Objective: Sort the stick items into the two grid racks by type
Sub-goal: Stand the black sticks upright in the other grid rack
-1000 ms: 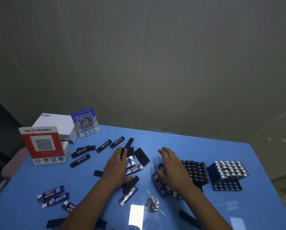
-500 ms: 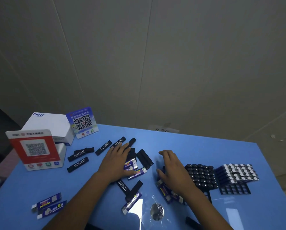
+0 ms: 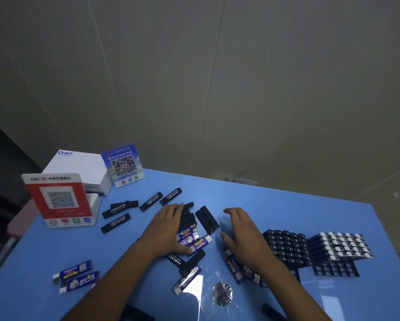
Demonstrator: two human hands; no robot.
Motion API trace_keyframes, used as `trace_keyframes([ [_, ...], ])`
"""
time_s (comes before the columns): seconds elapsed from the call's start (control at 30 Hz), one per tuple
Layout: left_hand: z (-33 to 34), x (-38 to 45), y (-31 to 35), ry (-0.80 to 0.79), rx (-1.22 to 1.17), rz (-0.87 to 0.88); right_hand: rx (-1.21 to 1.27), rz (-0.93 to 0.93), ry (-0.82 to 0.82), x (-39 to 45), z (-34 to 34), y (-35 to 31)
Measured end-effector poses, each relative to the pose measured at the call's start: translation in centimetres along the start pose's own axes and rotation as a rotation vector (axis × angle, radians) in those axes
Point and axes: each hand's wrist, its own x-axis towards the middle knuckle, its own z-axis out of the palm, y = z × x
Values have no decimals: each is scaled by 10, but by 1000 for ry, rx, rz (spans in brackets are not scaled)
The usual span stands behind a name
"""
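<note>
Two racks: the black-stick rack and the blue-stick rack stand side by side on the blue desk; the blue-stick rack is on the far side of the black one from the hands, with empty cells along its near edge.
Left hand: the left hand lies flat, fingers straight, on the pile of sticks left of the black-stick rack, gripping nothing.
Right hand: the right hand hovers, fingers gently bent, just left of the black-stick rack, over a cluster of blue sticks; whether it touches them I cannot tell.
Loose black sticks: four lie spread further left of the black-stick rack, beyond the pile.
Loose blue sticks: a pair lies far left of the black-stick rack, by the left forearm.
Signs: a red QR sign and a blue QR sign stand far left of the black-stick rack, beside a white box.
</note>
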Motion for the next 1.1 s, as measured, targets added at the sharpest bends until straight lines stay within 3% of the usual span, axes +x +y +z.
trace_keyframes([
  [0.53,15,8,33,-62,234,-205,9,13,24,-4,-4,5],
  [0.73,21,8,31,0,100,-296,0,-2,24,-6,-2,4],
  [1.1,23,-2,23,86,34,-265,-16,29,36,-16,-12,-4],
])
